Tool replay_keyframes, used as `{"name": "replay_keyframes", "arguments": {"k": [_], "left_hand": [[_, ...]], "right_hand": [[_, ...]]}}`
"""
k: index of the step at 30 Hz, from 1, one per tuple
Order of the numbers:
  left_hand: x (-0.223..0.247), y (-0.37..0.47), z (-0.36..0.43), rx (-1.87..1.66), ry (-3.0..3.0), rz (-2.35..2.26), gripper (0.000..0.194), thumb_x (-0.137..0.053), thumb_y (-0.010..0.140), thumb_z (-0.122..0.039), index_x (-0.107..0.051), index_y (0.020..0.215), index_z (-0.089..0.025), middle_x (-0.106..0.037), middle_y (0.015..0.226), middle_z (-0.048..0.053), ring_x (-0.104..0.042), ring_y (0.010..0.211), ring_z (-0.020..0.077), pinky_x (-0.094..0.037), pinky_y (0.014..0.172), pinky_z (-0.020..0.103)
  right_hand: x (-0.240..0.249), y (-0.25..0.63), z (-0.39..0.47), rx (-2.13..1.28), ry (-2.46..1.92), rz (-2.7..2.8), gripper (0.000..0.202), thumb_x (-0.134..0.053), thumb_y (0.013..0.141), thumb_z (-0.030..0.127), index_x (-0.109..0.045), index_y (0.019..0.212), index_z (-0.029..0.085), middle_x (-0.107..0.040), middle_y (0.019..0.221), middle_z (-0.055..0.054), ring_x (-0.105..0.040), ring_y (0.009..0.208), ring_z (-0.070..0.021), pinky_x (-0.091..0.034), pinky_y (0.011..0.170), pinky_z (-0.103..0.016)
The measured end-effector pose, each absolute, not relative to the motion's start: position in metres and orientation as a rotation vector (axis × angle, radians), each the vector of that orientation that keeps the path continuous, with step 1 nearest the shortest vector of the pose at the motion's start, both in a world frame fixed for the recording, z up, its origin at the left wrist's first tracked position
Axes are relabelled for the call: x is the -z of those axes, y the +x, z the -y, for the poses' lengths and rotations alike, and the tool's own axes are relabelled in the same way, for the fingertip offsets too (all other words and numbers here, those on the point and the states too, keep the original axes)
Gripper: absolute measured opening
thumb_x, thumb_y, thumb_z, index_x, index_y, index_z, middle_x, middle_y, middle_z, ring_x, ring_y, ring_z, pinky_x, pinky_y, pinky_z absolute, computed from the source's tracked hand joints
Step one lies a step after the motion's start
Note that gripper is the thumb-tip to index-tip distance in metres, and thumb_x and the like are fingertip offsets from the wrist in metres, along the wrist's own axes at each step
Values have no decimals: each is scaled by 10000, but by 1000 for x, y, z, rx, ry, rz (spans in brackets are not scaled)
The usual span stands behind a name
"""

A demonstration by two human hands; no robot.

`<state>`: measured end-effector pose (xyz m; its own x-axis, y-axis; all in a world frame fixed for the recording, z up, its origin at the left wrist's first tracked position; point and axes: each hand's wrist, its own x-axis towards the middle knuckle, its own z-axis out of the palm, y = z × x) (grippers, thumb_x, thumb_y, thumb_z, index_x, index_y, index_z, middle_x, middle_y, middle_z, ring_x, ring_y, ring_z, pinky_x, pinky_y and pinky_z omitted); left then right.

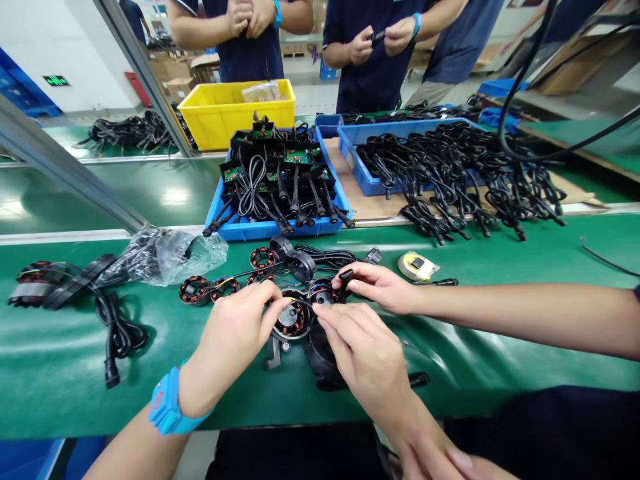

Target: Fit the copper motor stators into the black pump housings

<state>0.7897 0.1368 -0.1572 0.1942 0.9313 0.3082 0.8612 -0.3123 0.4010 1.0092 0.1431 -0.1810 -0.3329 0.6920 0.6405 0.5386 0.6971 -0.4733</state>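
Observation:
My left hand [245,327], with a blue wristband, pinches the left end of a short black cable [303,301] over a round metal housing. The fingertips of my right hand [363,350] close on the cable's right end. Beneath them sits a copper-wound stator [291,320] inside the housing. A second wound part with coloured wires [323,295] lies just right of it. Another person's hand [373,283] reaches in from the right, holding a small black piece [346,274]. That person's other hand is near my right forearm at the bottom.
Loose stators [194,290], a plastic bag [165,257] and a coiled cable [117,327] lie left. Behind stand a blue tray of circuit boards [235,231], a yellow bin [215,120] and a blue tray of cables [367,183]. A tape roll [416,265] is at right.

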Motion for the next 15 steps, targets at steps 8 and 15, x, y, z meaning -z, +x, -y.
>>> {"name": "replay_keyframes", "arguments": {"k": [8,15], "left_hand": [[154,786,-131,-659,2216,-1560,165,-621,991,-388,-702,1031,-250,-674,1295,43,-641,1226,213,-514,1022,363],[155,789,-136,-753,2151,-1597,159,-538,1037,-327,-646,995,-218,-707,1176,46,-678,1131,195,-532,916,314]], "right_hand": [[175,1017,-143,-480,-970,1911,271,-609,992,139,-677,1229,251,-710,1146,50,-612,1133,-100,-460,1063,-261],[174,1015,-152,-135,-944,2102,218,-610,978,119,-724,1152,185,-705,993,-15,-588,943,-150,-522,871,-303]]}}
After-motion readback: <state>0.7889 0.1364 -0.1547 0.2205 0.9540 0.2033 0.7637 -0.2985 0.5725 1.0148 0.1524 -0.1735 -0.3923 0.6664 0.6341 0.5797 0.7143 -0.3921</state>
